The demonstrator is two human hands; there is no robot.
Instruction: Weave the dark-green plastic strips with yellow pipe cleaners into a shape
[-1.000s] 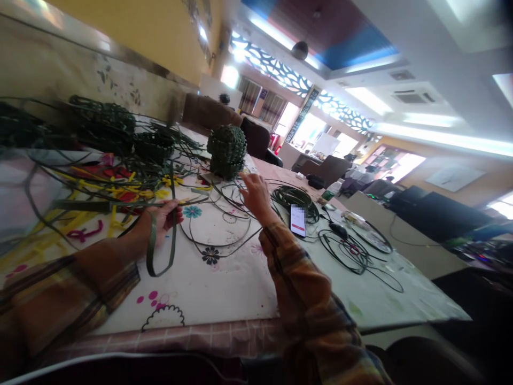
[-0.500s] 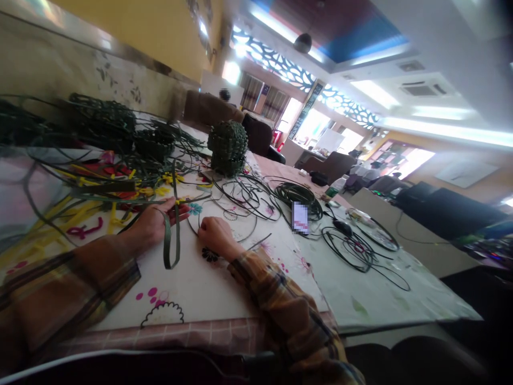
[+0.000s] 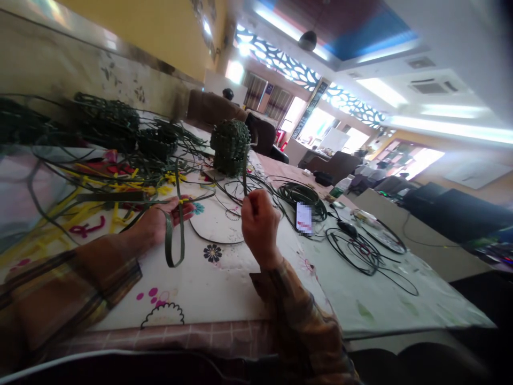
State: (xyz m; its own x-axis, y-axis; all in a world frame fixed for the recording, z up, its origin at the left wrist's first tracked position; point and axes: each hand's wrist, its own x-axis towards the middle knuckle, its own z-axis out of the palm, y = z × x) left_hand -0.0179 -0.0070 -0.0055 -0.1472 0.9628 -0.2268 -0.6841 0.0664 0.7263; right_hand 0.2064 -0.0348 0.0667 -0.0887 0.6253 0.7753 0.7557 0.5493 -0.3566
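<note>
My left hand rests on the flowered tablecloth and pinches a flat dark green strip that hangs in a loop below the fingers. My right hand is raised in a fist above the cloth, closed on a thin green strip that stands up from it. A round woven green basket stands beyond the right hand. Loose green strips lie between the hands and the basket.
Half-woven green pieces and yellow and red strips crowd the left of the table. A coil of green cord, a phone and black wire loops lie to the right. A person sits far behind.
My right hand reached toward the basket, came back to the cloth, and has now risen with a thin green strip in its fist. The left hand stayed put with its looped strip.
</note>
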